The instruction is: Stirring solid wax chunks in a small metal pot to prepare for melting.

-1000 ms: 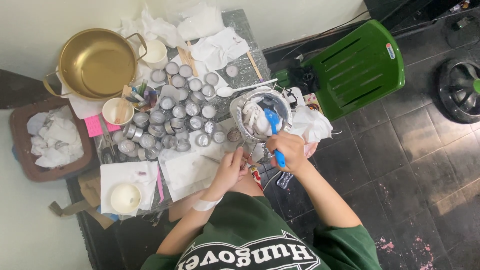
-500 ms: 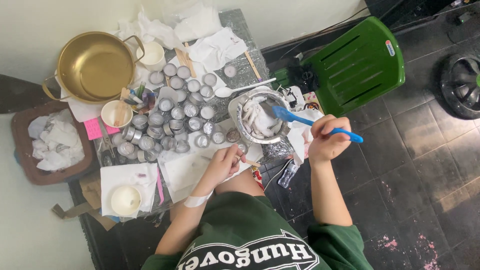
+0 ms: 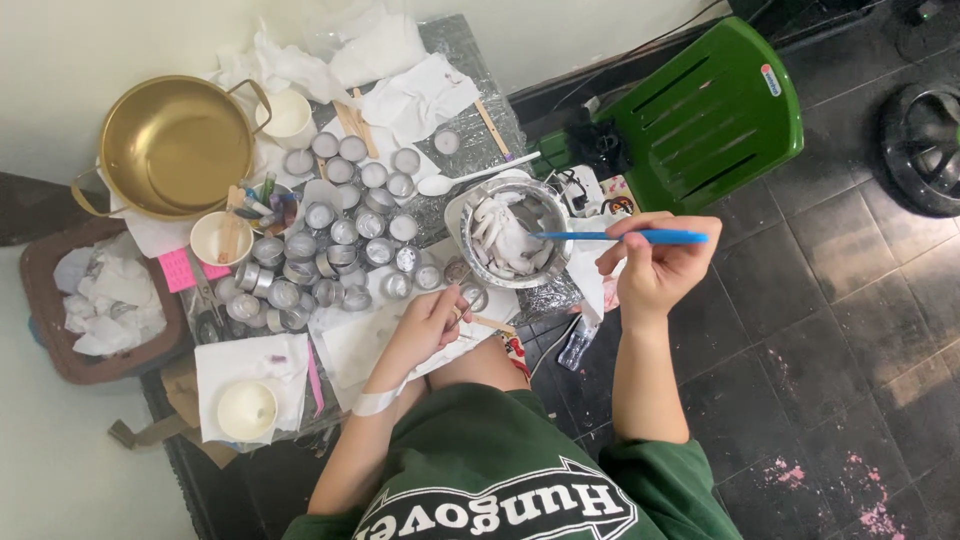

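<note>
A pink rectangular paper slip [image 3: 177, 269] lies at the left part of the worktop [image 3: 480, 80], beside a white paper cup [image 3: 221, 238] holding wooden sticks. A green plastic chair [image 3: 715, 110] with a small round sticker near its corner stands to the right on the dark tiled floor.

The right hand [image 3: 655, 262] is clenched on the handle of a blue spatula [image 3: 615, 237], held level, its blade over the rim of a metal bowl [image 3: 508, 235]. The bowl stands at the worktop's right edge and contains white chunks. The left hand [image 3: 432, 322] is closed on a thin wooden stick [image 3: 490, 322], just below the bowl.

Many small round metal tins [image 3: 335, 225] stand clustered left of the bowl; their contents cannot be told. A white plastic spoon [image 3: 470, 178] lies above the bowl. A brass-coloured two-handled pot [image 3: 170, 148] sits at the upper left. A brown bin [image 3: 60, 350] beside the worktop holds crumpled white paper. A white cup [image 3: 247, 410] rests on a tissue at the lower left.
</note>
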